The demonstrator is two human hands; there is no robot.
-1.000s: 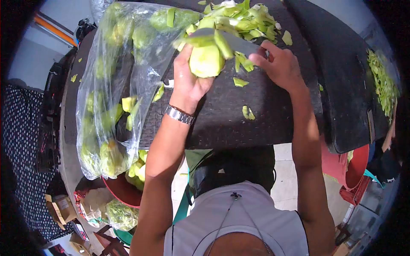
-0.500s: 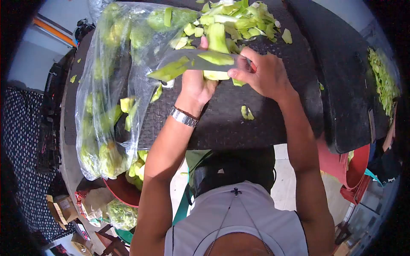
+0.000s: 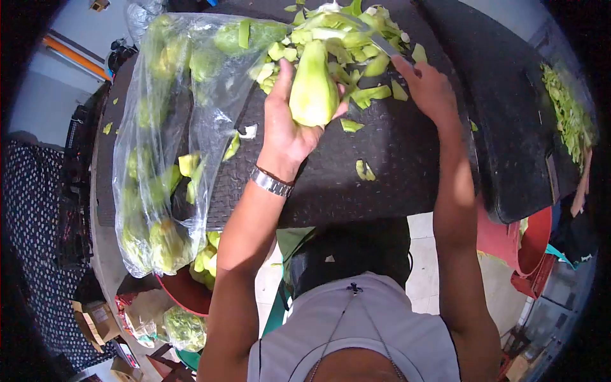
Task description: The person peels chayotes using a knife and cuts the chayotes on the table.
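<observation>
From my distant seat, I see the left hand [image 3: 286,132] cradling the smooth, pale-green, pear-shaped vegetable [image 3: 314,92] above the black, textured mat [image 3: 382,200]; the right hand [image 3: 434,97] grasps the grey metal knife [image 3: 384,46] over ragged green peelings [image 3: 350,37]. For thin paring, I would keep this knife nearly flat, the left hand clear of its edge.

We note the grey metal knife [image 3: 384,44] off the pale-green pear-shaped fruit [image 3: 314,89], now over heaped green peelings [image 3: 350,39].

Nothing legible here — no label, brand, number or sign (at this sharpness).
</observation>
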